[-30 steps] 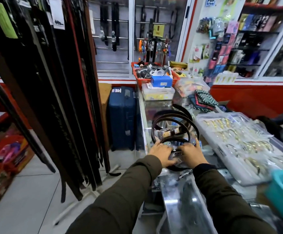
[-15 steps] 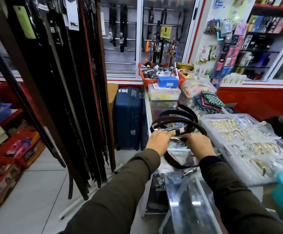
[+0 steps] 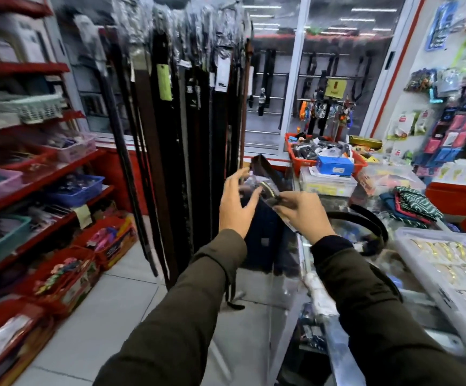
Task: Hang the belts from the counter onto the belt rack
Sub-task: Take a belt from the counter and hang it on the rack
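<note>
My right hand pinches the buckle end of a dark belt in a clear plastic sleeve, lifted off the counter. The strap end sticks up and left. My left hand is beside it with fingers spread, touching the sleeve at most with its fingertips. The belt rack stands just left of my hands, packed with several long dark belts hanging to the floor. One or two coiled dark belts lie on the glass counter to the right of my right hand.
A clear tray of gold bangles sits on the counter at right. A red basket, boxes and folded cloth stand farther back. A blue suitcase is between rack and counter. Red shelves with baskets line the left.
Both hands rose off the counter and moved left toward the rack, carrying one belt with them. My left hand opened. The view turned left.
</note>
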Demonstrator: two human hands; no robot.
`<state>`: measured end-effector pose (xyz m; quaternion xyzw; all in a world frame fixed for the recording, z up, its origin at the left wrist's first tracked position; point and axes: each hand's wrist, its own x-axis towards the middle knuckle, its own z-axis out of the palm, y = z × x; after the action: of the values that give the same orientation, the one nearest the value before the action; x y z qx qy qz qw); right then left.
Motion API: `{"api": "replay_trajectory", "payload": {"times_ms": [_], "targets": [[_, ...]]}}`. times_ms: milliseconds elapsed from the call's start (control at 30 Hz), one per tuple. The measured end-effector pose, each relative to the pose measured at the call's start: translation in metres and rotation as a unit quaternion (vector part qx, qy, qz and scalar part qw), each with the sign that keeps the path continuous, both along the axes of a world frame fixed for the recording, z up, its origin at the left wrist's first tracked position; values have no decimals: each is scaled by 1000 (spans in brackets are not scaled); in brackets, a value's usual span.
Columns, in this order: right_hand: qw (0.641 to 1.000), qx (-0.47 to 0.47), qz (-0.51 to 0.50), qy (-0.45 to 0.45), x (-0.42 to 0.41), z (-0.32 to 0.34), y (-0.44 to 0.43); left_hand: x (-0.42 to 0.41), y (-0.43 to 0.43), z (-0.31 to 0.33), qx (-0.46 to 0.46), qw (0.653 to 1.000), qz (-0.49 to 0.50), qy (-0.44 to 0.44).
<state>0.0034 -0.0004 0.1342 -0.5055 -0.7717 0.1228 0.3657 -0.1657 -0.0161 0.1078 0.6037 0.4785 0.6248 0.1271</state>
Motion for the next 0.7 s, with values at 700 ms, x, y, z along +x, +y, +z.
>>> {"api": "replay_trajectory", "payload": {"times_ms": [700], "targets": [[910,-171,221,305,-114,32,2,-111,-24,57,-52,946,-107,-301]]}}
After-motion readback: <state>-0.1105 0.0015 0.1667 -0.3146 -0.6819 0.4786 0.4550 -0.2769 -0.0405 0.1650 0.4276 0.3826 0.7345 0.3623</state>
